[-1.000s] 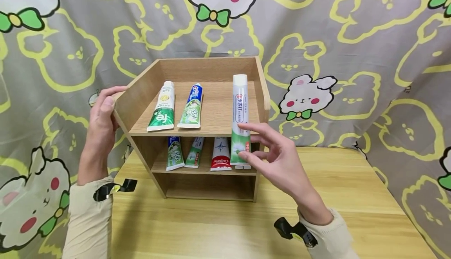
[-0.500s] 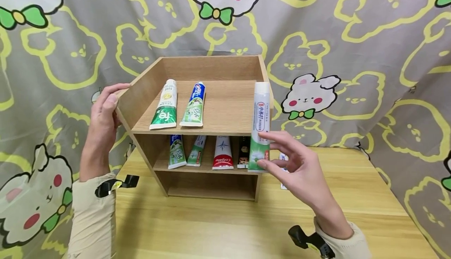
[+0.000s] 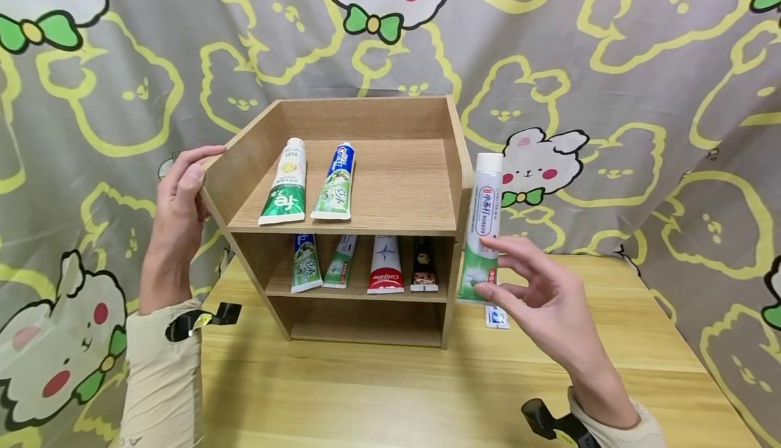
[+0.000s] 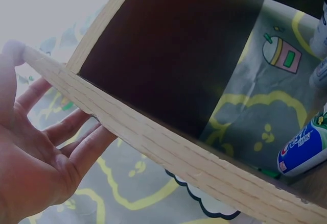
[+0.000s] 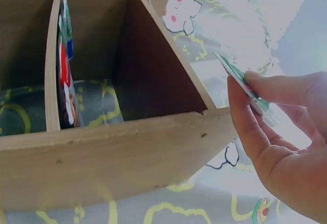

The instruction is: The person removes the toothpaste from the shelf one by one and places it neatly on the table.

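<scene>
Between thumb and fingers my right hand (image 3: 546,309) pinches a white and green toothpaste tube (image 3: 486,207), cap up and slightly tilted. It is held right of the small wooden shelf (image 3: 399,194); the right wrist view shows its crimped end (image 5: 236,76) edge-on. My left hand (image 3: 177,231) grips the shelf's left side panel (image 4: 148,127), thumb near the edge and fingers on the outer face. On the top board lie a green and white toothpaste tube (image 3: 287,180) and a blue and green one (image 3: 335,180). Several more, including a red and white Colgate tube (image 3: 386,265), lie on the middle level.
The shelf stands on a yellowish wooden table (image 3: 366,394). A white and blue tube end (image 3: 497,317) shows on the table right of the shelf, partly hidden by the held tube and hand. A patterned curtain (image 3: 610,82) hangs behind.
My right hand has moved the toothpaste tube rightward and slightly down, from before the shelf to beyond its right side. The dark tube on the middle level is now uncovered. My left hand stays put.
</scene>
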Motion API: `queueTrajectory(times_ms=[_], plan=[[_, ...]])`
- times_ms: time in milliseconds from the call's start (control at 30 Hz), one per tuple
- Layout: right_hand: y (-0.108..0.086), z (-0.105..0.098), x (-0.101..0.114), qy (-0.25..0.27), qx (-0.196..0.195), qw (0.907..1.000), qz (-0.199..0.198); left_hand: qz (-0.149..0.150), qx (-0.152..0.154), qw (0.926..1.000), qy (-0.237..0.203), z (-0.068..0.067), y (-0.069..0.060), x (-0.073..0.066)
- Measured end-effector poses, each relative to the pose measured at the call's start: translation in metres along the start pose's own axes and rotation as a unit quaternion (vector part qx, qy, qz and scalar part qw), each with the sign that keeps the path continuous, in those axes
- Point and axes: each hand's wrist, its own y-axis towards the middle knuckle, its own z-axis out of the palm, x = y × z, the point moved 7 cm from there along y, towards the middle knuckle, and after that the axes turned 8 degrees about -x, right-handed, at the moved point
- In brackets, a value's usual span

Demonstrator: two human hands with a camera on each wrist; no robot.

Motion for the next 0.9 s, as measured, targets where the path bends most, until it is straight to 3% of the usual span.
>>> queueTrajectory(times_ms=[267, 567, 733, 900], plan=[[-0.008, -0.015, -0.002, 0.042, -0.006, 0.9981, -0.044, 0.003, 0.004, 1.0000, -0.003, 0.000, 0.000, 0.002], [-0.016, -0.034, -0.013, 0.035, -0.019, 0.9982, -0.046, 0.005, -0.006, 1.0000, -0.006, -0.001, 0.000, 0.001], [-0.020, -0.046, -0.022, 0.025, -0.026, 0.9989, -0.031, 0.003, -0.004, 1.0000, -0.005, 0.000, 0.000, 0.001], [-0.025, -0.057, -0.037, -0.046, -0.044, 0.9978, 0.021, 0.004, -0.007, 1.0000, 0.002, 0.000, 0.000, 0.002]])
